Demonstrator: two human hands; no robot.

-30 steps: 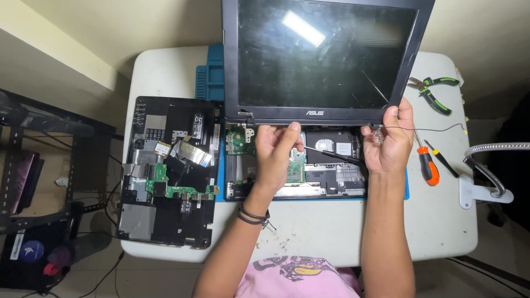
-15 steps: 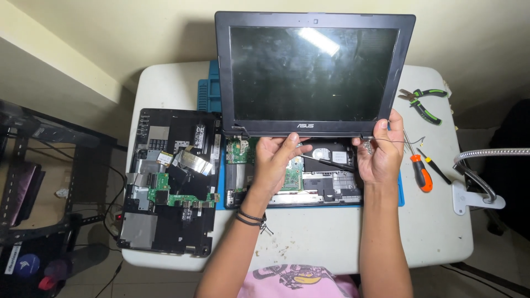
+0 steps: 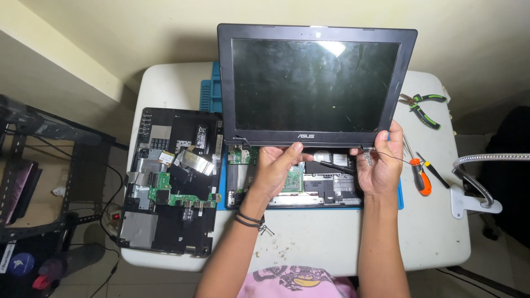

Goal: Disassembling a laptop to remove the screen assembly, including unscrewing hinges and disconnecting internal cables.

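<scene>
Both my hands grip the lower edge of a black laptop screen panel that is raised upright over the opened laptop base. My left hand holds the bottom bezel near its middle. My right hand holds the lower right corner by the hinge, where a thin wire trails out. The base lies on a blue mat, its green circuit board showing between my hands. A black band circles my left wrist.
A detached keyboard cover with a green board lies upside down left of the base. Green-handled pliers, an orange screwdriver and a black one lie to the right, near a gooseneck lamp. A dark rack stands beside the white table.
The screen panel has risen away from the base and now stands free of it. Both hands moved up with it along its lower edge.
</scene>
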